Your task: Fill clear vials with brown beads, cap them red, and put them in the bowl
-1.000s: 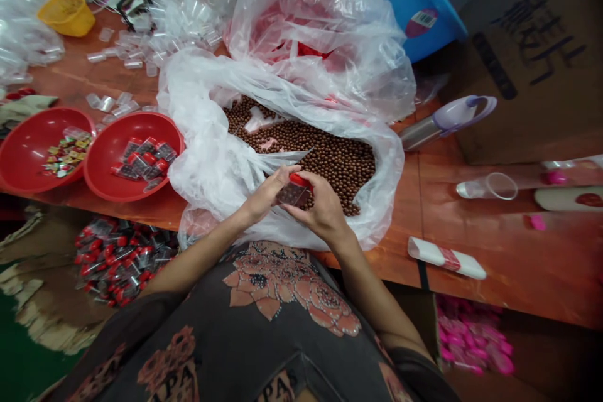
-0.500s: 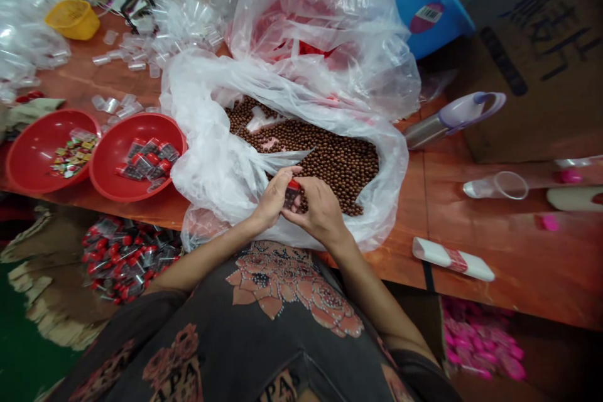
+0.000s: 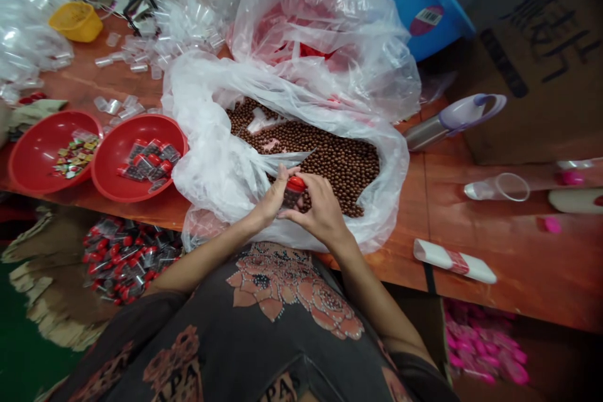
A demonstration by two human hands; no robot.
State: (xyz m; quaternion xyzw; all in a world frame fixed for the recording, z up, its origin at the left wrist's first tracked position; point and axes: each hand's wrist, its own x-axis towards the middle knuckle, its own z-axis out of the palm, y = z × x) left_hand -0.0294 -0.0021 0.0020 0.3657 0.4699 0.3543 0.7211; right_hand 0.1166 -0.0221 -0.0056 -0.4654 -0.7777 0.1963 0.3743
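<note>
My left hand (image 3: 271, 198) and my right hand (image 3: 320, 206) meet above the front of an open white plastic bag (image 3: 202, 163). Both hold a small clear container with a red cap (image 3: 293, 193), its cap uppermost and tilted. The fingers hide much of its body, and its contents are hard to make out. Just beyond my hands, a large heap of small brown round balls (image 3: 325, 163) lies inside the bag. A fold of plastic runs just above my left hand.
Two red bowls (image 3: 113, 151) of small packets stand on the wooden table (image 3: 494, 251) to the left, among loose clear plastic containers. A second bag (image 3: 325, 12) with red contents stands behind. To the right are a purple-topped bottle and a cardboard box. Red-capped containers lie on the floor at lower left.
The red-capped container has turned between my hands, and its cap now shows more clearly on top. My fingers have shifted around it. The whole scene has moved slightly in the view.
</note>
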